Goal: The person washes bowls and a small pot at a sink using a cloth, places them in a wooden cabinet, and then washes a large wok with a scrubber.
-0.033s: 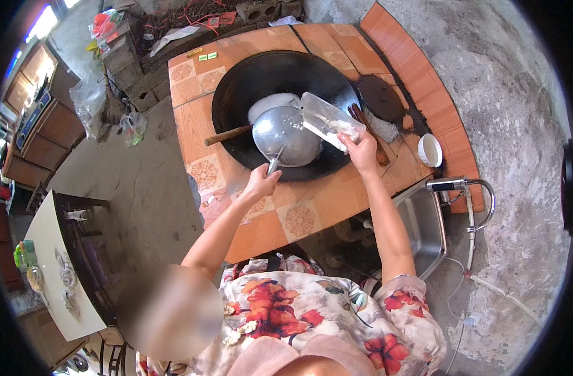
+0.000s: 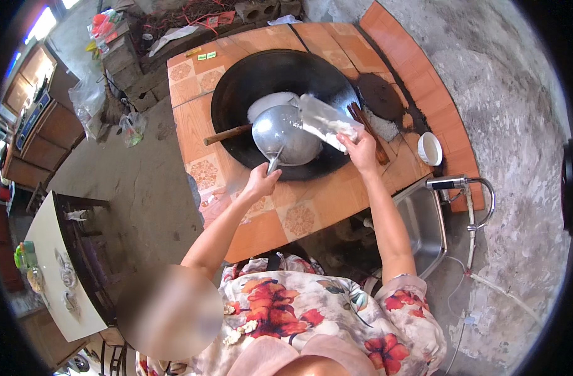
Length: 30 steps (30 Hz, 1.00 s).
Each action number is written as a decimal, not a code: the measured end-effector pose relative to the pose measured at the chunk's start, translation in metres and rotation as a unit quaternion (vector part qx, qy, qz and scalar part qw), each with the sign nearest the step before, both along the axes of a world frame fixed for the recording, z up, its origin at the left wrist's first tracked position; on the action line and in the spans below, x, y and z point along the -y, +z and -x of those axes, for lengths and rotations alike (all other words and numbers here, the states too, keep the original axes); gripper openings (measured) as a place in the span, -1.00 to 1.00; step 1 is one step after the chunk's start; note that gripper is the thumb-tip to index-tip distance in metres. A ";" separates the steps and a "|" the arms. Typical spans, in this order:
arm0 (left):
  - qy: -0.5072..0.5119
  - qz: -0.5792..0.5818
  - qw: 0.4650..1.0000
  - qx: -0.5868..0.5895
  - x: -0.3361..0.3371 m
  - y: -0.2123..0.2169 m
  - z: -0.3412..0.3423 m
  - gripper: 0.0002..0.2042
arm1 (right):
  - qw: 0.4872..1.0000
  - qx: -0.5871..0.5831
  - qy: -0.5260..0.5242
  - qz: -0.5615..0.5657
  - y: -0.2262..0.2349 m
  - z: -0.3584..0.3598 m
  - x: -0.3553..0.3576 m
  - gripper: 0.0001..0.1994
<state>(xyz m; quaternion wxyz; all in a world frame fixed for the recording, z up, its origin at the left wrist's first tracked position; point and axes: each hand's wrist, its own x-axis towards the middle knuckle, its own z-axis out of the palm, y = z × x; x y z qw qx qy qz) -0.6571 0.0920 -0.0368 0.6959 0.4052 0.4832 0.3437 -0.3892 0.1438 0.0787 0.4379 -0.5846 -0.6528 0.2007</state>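
My left hand (image 2: pixel 261 180) is closed round the short handle of a large round metal ladle (image 2: pixel 285 135), held over a big black wok (image 2: pixel 236 81). White specks show on the ladle near its far right edge. My right hand (image 2: pixel 359 150) grips a clear plastic bag (image 2: pixel 322 120) with white powder in it. The bag tilts to the left, its far end above the ladle's right edge. Behind the ladle, a white mass (image 2: pixel 270 103) shows in the wok; I cannot tell what it is. A wooden handle (image 2: pixel 227 135) crosses the wok's left rim.
The wok is set in an orange tiled stove top (image 2: pixel 195 113). To its right are dark sticks (image 2: pixel 375 141), a dark round lid-like patch (image 2: pixel 381 97) and a white bowl (image 2: pixel 430 149). A steel sink (image 2: pixel 424 232) with a tap (image 2: pixel 449 183) adjoins at the near right.
The bag's far end has dipped and shifted slightly, and looks blurred now. My left hand and the ladle stay nearly where they were.
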 end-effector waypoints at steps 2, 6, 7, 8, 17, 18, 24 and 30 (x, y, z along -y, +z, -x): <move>-0.001 0.003 1.000 0.001 0.000 0.004 0.000 -0.77 | 0.997 0.048 -0.017 0.052 -0.002 -0.006 0.001 -0.70; -0.018 -0.011 1.000 -0.004 0.002 0.009 -0.003 -0.79 | 1.000 0.000 -0.009 0.001 -0.009 -0.011 0.007 -0.68; -0.019 -0.012 1.000 -0.005 0.001 0.007 -0.005 -0.78 | 0.999 0.024 -0.015 0.037 -0.010 -0.016 0.008 -0.67; -0.019 -0.013 1.000 -0.006 0.001 0.004 -0.007 -0.78 | 0.996 0.048 -0.020 0.074 -0.011 -0.021 0.008 -0.66; 0.003 -0.008 0.999 -0.043 -0.001 0.005 -0.029 -0.78 | 0.943 -0.309 0.028 0.116 -0.066 -0.042 0.020 -0.54; -0.004 -0.010 0.999 -0.046 -0.005 0.007 -0.036 -0.78 | 0.920 -0.368 0.001 0.137 -0.078 -0.052 0.021 -0.54; 0.033 -0.004 0.999 -0.038 -0.012 -0.002 -0.050 -0.77 | 0.713 -0.651 0.098 0.243 -0.104 -0.071 0.027 -0.59; 0.046 0.007 0.999 -0.012 -0.014 -0.003 -0.067 -0.77 | 0.563 -0.784 0.075 0.248 -0.134 -0.107 0.049 -0.64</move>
